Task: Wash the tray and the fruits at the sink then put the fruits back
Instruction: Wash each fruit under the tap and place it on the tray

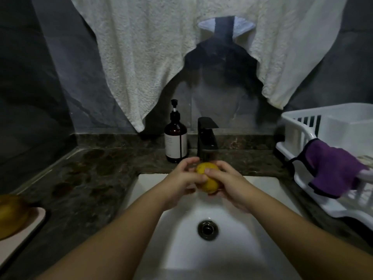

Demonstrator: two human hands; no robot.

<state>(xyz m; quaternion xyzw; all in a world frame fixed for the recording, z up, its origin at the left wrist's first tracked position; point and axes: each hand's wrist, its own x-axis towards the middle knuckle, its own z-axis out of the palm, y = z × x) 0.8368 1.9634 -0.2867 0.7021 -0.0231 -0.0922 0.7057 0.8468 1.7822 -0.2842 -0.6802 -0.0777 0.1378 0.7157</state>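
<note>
A yellow fruit (210,183) with dark specks is held over the white sink (272,190), just below the black faucet (205,139). My left hand (182,181) grips it from the left, fingers curled round its side. My right hand (229,182) wraps it from the right, thumb lying across its top. A pale pink tray (30,227) lies at the left edge of the counter with another yellow fruit (10,216) on it, partly cut off by the frame.
A brown pump bottle (175,141) stands left of the faucet. A white dish rack (323,158) with a purple cloth (335,168) draped over its rim sits on the right. White towels (141,57) hang above. The dark marble counter (86,178) surrounds the basin; the drain (207,229) is open.
</note>
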